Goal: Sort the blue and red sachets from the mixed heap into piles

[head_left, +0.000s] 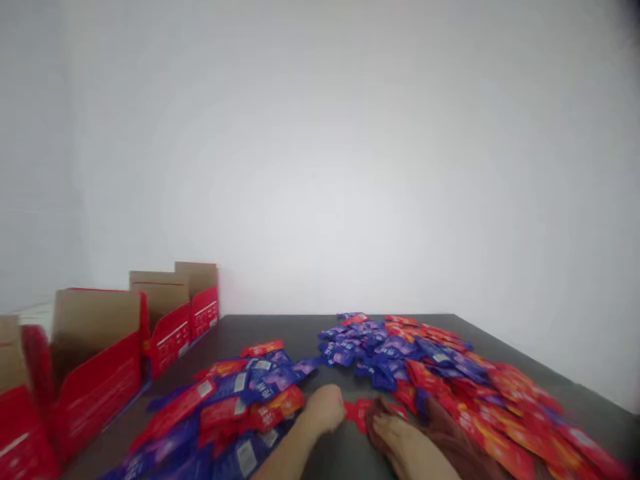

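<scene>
My left hand (326, 408) rests low in the middle of the dark table (280, 328), its fingers curled into a loose fist that pinches the left edge of a red sachet (358, 411). My right hand (394, 430) lies just right of that sachet, fingers stretched flat and touching its right edge, somewhat blurred. A heap of red and blue sachets (235, 400) lies to the left of my hands. A larger heap of red and blue sachets (430, 363) spreads to the right and behind.
Open red cardboard boxes with brown flaps stand in a row along the table's left edge, one close (95, 373) and one further back (175, 320). A plain white wall rises behind the table. The right heap reaches the table's right edge.
</scene>
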Demonstrator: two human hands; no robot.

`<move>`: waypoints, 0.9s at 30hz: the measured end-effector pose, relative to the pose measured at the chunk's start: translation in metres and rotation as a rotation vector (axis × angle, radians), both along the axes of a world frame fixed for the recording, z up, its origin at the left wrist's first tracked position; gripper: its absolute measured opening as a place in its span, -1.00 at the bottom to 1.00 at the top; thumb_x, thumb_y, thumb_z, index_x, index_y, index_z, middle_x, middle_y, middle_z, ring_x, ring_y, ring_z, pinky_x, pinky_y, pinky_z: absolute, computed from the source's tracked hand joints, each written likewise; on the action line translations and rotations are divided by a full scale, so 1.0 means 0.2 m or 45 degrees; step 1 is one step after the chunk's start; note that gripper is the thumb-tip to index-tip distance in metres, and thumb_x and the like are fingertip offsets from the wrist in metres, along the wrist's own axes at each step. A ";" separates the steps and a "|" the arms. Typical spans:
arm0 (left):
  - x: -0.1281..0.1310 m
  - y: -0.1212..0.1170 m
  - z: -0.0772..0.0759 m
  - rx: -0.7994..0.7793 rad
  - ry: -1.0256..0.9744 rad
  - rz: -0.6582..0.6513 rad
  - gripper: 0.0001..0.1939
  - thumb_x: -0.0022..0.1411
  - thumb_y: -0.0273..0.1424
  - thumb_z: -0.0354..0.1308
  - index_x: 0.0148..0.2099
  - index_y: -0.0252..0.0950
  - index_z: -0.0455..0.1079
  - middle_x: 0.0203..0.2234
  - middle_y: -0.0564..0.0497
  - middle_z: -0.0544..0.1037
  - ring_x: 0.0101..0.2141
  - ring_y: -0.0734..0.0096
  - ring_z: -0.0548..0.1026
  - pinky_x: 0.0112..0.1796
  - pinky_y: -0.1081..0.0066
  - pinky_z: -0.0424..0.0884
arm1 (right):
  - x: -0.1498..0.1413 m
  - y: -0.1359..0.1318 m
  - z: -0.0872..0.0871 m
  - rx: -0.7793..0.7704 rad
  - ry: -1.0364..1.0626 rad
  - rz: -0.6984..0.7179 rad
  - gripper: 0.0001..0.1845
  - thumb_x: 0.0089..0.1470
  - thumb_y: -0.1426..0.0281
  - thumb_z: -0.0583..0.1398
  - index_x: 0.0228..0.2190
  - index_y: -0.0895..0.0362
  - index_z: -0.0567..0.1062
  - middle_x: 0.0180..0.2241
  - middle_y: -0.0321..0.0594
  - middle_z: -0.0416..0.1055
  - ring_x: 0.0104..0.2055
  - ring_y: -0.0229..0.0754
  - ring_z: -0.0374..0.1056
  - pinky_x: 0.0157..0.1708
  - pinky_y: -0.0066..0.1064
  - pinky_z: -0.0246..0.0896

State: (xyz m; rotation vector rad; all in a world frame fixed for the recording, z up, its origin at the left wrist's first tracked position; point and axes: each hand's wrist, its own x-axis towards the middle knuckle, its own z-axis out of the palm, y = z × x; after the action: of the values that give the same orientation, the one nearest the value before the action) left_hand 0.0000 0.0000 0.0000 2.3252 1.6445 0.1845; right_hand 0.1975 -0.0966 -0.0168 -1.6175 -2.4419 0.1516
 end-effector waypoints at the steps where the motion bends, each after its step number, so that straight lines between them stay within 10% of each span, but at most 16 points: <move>1: 0.00 0.00 0.00 -0.004 0.000 0.001 -0.80 0.04 -0.55 0.09 -0.32 -0.33 0.53 -0.44 -0.10 0.58 -0.38 0.24 0.53 -0.45 0.44 0.27 | 0.00 0.02 0.00 0.036 0.002 -0.085 -0.45 0.11 0.53 -0.04 0.11 0.31 0.38 0.16 0.02 0.30 0.18 -0.05 0.24 0.21 -0.26 0.05; 13: -0.02 -0.01 0.01 -0.014 -0.004 -0.040 -0.77 0.10 -0.55 0.05 -0.24 -0.28 0.49 -0.49 -0.01 0.57 -0.44 0.32 0.53 -0.38 0.45 0.33 | -0.13 0.04 0.07 0.036 -0.022 -0.045 -0.44 0.09 0.55 -0.03 0.12 0.26 0.38 0.17 -0.03 0.29 0.21 -0.05 0.20 0.22 -0.23 0.00; 20: -0.01 -0.03 0.02 0.009 -0.008 -0.078 -0.76 0.10 -0.56 0.02 -0.24 -0.27 0.47 -0.51 0.01 0.56 -0.44 0.30 0.55 -0.40 0.45 0.35 | 0.09 -0.02 -0.08 0.231 -0.129 -0.302 -0.43 0.03 0.62 -0.04 0.06 0.31 0.44 0.09 0.07 0.37 0.12 -0.03 0.32 0.10 -0.27 0.21; 27: -0.02 -0.12 0.08 0.181 -0.016 -0.301 -0.58 0.18 -0.47 0.02 0.08 -0.11 0.37 -0.13 -0.02 0.57 -0.08 0.16 0.50 -0.09 0.30 0.35 | -0.10 0.17 -0.17 0.324 -0.081 -0.167 -0.44 0.04 0.65 -0.04 0.02 0.23 0.48 0.05 0.00 0.43 0.07 -0.09 0.37 0.11 -0.27 0.20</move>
State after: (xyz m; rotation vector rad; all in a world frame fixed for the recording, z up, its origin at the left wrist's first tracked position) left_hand -0.0047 -0.0231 0.0153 2.5938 1.3762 0.2726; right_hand 0.1766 -0.0619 -0.0510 -1.6816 -2.2788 -0.2253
